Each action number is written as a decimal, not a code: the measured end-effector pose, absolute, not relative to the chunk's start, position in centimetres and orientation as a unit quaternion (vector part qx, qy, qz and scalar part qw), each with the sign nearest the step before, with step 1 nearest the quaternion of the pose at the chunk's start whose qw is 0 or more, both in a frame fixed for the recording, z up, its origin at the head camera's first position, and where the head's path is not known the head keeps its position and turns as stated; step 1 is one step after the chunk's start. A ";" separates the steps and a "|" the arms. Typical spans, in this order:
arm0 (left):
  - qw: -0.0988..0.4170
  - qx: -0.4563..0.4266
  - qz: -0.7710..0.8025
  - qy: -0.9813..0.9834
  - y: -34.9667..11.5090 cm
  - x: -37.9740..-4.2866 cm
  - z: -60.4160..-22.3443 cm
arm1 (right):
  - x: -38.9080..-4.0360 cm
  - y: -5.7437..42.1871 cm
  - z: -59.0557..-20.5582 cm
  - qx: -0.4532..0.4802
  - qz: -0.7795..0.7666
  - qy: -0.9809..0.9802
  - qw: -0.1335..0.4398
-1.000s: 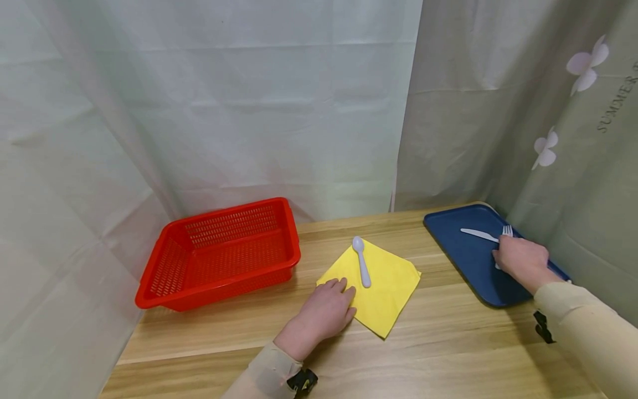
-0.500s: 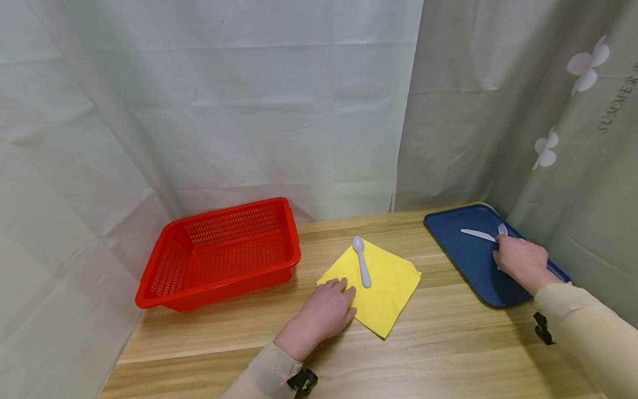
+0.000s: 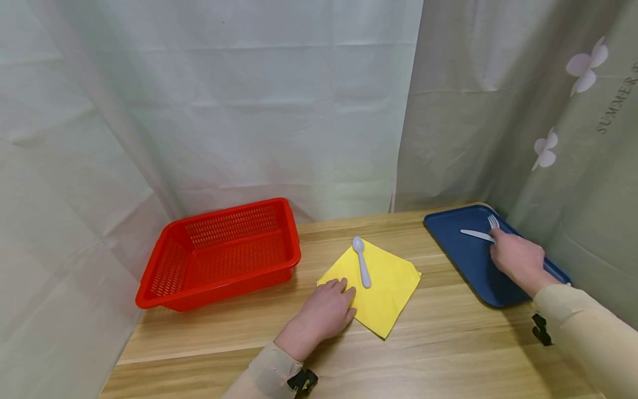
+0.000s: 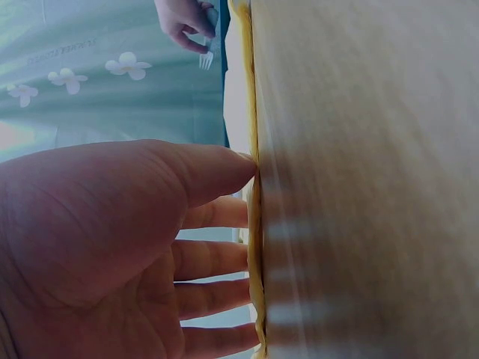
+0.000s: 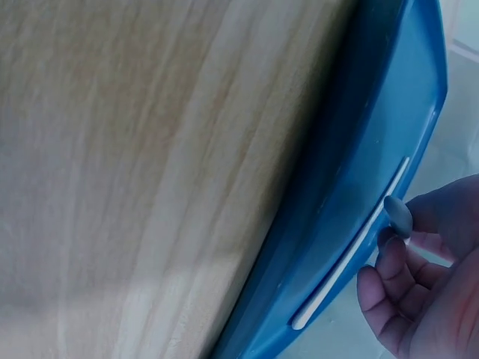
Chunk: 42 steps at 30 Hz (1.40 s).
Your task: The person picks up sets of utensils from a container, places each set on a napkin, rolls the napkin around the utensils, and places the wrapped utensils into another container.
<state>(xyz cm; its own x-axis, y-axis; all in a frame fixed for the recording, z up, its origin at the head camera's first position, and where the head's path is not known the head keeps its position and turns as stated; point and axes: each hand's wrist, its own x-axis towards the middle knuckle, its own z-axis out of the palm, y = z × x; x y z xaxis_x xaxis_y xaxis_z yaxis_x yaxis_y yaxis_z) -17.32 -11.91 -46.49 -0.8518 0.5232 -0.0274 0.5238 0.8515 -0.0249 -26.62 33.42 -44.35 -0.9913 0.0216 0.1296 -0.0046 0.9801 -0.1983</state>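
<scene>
My left hand (image 3: 328,310) rests on the near left edge of a folded yellow napkin (image 3: 386,288), fingers extended and thumb touching its edge in the left wrist view. A pale plastic spoon (image 3: 363,263) lies on the napkin, just beyond the fingertips. Over the blue tray (image 3: 456,252) on the right, my right hand (image 3: 518,257) pinches a light-coloured fork (image 3: 493,222), tines pointing away; the left wrist view shows the fork (image 4: 206,60) raised off the tray. In the right wrist view its handle end sticks out between thumb and fingers, above a white knife (image 5: 352,247) lying on the tray.
A red perforated plastic basket (image 3: 234,260) stands at the left of the wooden table (image 3: 428,354). Pale curtains (image 3: 259,111) hang close behind and along both sides, and the right one nearly meets the tray.
My right hand has lifted the fork from the tray and shifted slightly left and away. The fork's tines moved left in the head view. The left hand, napkin, spoon and basket stayed put.
</scene>
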 end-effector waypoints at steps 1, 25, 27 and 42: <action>0.010 0.272 -0.016 0.962 -11.9 -17.3 -46.5 | -26.6 33.3 -44.3 -0.001 0.100 -0.993 0.070; 0.012 0.269 -0.017 0.963 -11.8 -17.3 -46.2 | -26.4 30.3 -43.8 0.061 0.118 -0.983 0.129; 0.012 0.269 -0.016 0.963 -11.8 -17.3 -46.2 | -26.3 29.8 -43.7 0.065 0.119 -0.982 0.132; -0.013 0.285 -0.024 0.958 -11.9 -17.4 -46.5 | -25.7 26.9 -42.7 0.087 0.140 -0.979 0.120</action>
<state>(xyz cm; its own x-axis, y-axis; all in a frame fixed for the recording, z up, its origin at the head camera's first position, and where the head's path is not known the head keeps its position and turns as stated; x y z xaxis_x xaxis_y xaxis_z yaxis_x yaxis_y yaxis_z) -17.39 -11.89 -46.50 -0.8377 0.5460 0.0119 0.5447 0.8369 -0.0534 -25.71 26.87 -42.68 -0.9559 -0.1362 0.2602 -0.2037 0.9456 -0.2536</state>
